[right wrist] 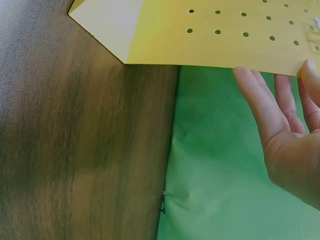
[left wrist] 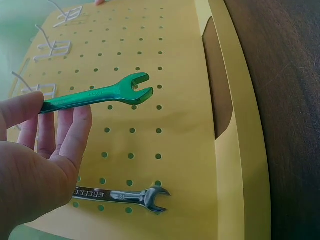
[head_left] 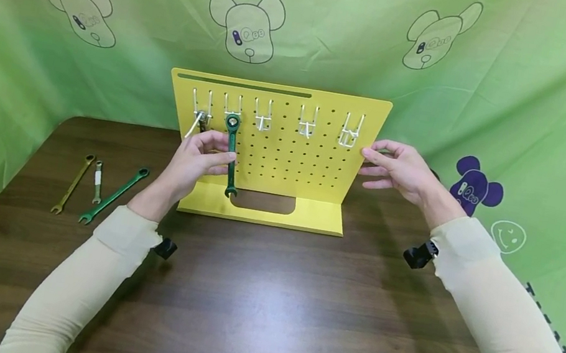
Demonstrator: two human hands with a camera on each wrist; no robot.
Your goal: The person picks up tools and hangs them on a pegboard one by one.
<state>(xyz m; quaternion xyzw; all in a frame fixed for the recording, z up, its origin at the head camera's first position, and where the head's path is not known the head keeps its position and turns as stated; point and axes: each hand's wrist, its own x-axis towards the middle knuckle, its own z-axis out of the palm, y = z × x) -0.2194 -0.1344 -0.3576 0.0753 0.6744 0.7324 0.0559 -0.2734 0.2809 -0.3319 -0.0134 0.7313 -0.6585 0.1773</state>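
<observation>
My left hand (head_left: 201, 156) pinches a green combination wrench (head_left: 232, 152) between thumb and fingers, its ratchet ring end up at the second hook from the left. Whether the ring is on that hook, I cannot tell. The wrench's open end points down, in front of the yellow pegboard (left wrist: 185, 125). Behind this hand, a silver wrench (left wrist: 125, 196) hangs from the leftmost hook (head_left: 194, 122). My right hand (head_left: 400, 169) holds the pegboard's right edge, thumb at the front and some fingertips hidden behind the board (right wrist: 225, 47).
On the brown table (head_left: 259, 311) to the left lie a gold wrench (head_left: 73, 184), a short wrench with a white label (head_left: 97, 182) and a longer green wrench (head_left: 115, 195). More white hooks (head_left: 307, 124) line the board's upper part. A green cloth (head_left: 331, 33) hangs behind.
</observation>
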